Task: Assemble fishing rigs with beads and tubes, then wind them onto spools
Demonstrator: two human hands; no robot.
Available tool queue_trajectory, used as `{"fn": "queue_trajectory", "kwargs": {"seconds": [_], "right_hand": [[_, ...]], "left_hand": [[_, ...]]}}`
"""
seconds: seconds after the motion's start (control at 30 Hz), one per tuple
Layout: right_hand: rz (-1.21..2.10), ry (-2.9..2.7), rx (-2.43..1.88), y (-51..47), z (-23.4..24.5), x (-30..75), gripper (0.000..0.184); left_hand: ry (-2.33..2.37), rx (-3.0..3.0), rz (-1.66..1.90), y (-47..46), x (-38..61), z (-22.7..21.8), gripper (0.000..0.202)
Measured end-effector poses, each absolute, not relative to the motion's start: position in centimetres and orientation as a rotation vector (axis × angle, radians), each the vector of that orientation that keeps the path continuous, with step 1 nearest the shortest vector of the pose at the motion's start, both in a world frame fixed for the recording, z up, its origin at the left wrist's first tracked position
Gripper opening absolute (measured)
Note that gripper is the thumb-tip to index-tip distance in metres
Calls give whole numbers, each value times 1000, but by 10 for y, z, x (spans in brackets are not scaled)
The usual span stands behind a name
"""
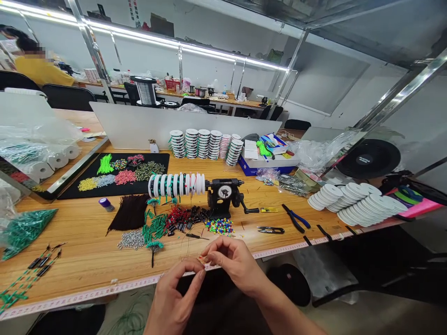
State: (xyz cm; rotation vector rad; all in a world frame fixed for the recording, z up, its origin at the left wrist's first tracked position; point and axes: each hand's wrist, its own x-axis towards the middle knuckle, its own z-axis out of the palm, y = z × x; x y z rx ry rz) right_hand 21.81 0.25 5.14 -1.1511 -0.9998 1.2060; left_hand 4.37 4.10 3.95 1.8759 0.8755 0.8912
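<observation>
Hands: the right hand (237,267) pinches a tiny orange bit (204,259) between its fingertips; the left hand (178,298) curls just below it, and whether it touches, I can't tell.
Tiny bit: held between the hands, above the near edge. It looks light and fiddly, too small to make out fully, so fingertips only.
Bench: a smooth wooden bench (87,242) with a tape measure (104,291) along the near edge; colored beads (219,226) lie just beyond the hands.
Room: a hand-cranked winder (223,193) stands far center, white spools (359,202) lie right — a co-worker (38,70) sits far left.
</observation>
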Motion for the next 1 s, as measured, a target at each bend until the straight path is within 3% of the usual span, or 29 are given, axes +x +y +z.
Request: {"fn": "queue_trajectory", "kwargs": {"seconds": [1.0], "right_hand": [[1276,-882,-1080,6,50,218,37]], "left_hand": [[832,1904,933,39,49,43,7]]}}
